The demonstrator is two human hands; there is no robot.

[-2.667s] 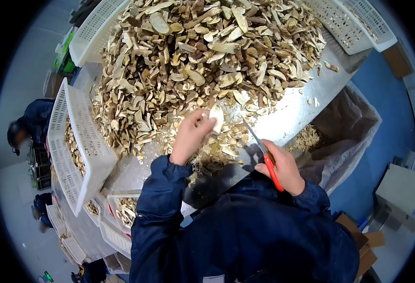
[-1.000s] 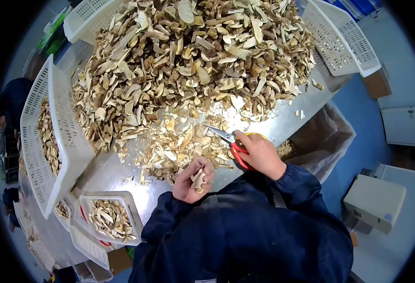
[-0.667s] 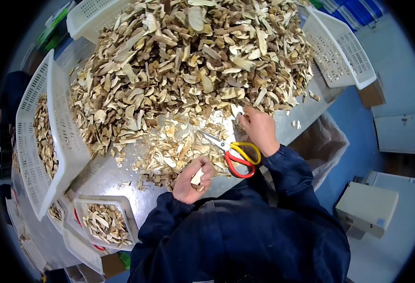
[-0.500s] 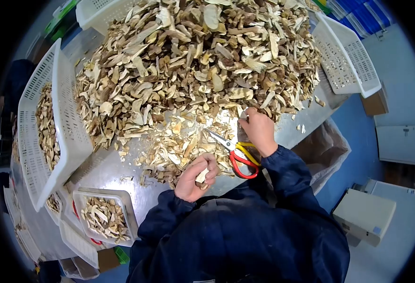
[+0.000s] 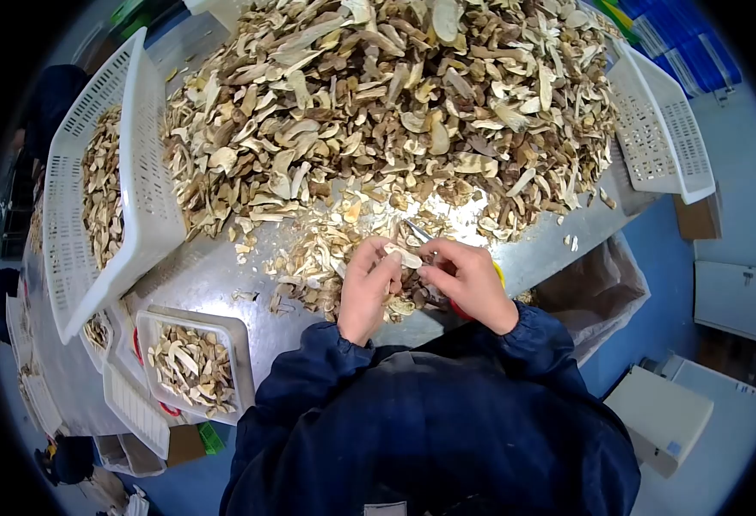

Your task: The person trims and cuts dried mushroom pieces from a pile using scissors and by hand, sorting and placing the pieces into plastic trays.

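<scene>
Pinching a pale slice (image 5: 405,256) at centre in nearly closed left hand (image 5: 363,294) and right hand (image 5: 476,288) — near half-hidden scissors (image 5: 417,230). Looking far from finished — judging by the heap (image 5: 352,112) at twelve o'clock against the tub (image 5: 242,357) at eight.

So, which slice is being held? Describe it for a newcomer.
Start at the big heap on the metal table, then come nearer to the loose scraps. Over them, the left hand and right hand hold a pale, oblong slice, the only one lifted between fingers.
</scene>
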